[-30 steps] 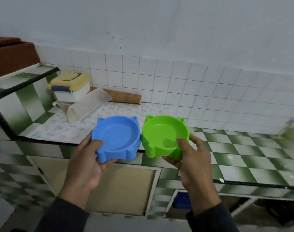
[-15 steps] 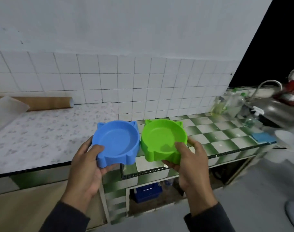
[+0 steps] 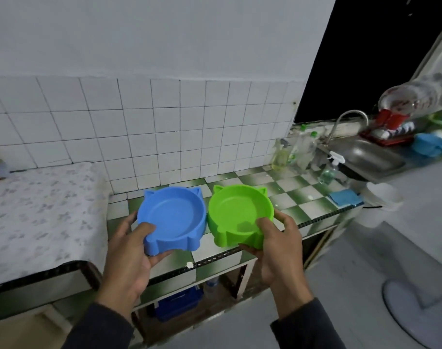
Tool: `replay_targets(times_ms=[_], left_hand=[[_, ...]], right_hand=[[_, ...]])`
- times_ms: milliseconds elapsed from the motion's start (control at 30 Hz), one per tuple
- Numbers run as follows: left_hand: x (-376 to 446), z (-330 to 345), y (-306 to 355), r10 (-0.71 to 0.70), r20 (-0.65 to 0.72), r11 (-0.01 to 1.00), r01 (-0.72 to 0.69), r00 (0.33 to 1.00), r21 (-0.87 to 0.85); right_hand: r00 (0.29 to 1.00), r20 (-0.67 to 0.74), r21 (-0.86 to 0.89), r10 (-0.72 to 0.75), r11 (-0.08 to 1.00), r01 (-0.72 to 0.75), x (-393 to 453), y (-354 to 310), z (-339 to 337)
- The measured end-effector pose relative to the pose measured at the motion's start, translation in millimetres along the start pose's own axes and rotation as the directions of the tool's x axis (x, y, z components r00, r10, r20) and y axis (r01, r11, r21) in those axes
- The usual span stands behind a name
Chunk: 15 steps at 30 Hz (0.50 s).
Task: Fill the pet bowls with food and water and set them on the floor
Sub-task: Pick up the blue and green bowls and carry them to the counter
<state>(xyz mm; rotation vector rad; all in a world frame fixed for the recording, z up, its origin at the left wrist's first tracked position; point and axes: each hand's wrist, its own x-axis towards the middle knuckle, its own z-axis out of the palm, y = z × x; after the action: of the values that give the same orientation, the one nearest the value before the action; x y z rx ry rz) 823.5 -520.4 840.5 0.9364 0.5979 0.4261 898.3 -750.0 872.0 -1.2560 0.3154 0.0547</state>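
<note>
- The blue bowl (image 3: 173, 217) has two small cat-ear points on its far rim; its inside shows only bare blue plastic, with no food or water in it.
- The green bowl (image 3: 240, 215) is the same shape, ears on the far rim too, and its inside is likewise bare.
- Both bowls are held in the air above the front edge of the green-and-white checkered counter (image 3: 303, 197), side by side, the blue one to the left; their rims look to be touching or just beside each other.
- The left hand (image 3: 129, 255) grips the blue bowl at its near left side: the thumb lies over the rim and the curled fingers wrap under the base.
- The right hand (image 3: 280, 248) grips the green bowl at its near right side in the same way, thumb over the rim inside the bowl, fingers beneath.
- At the far right end of the counter, well apart from the bowls, sits a steel sink (image 3: 366, 157) with a curved tap (image 3: 351, 117); whether the basin holds water cannot be told.
- Clear bottles (image 3: 300, 149) stand on the counter just beside the sink; one seems to hold yellowish liquid.
- A folded blue cloth (image 3: 344, 197) lies on the counter near its right front corner.
- Under the counter, below the bowls, sits a dark blue crate (image 3: 179, 302); its contents are not visible.
</note>
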Motion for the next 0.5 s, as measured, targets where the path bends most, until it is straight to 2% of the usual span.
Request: replay_targets(times_ms=[267,500], left_hand=[[47.4,52.2,-36.2,-0.024,0.03,0.999,0.023,0.999,0.032],[101.0,87.9,-54.4,-0.045,0.022,0.998,0.045,0.999,0.034]], right_hand=[[0.998,-0.051,0.01,0.035,0.999,-0.035,74.7,3.7,-16.5],[0.996,-0.059,0.002,0.068,0.998,-0.068,145.4,10.2,-4.7]])
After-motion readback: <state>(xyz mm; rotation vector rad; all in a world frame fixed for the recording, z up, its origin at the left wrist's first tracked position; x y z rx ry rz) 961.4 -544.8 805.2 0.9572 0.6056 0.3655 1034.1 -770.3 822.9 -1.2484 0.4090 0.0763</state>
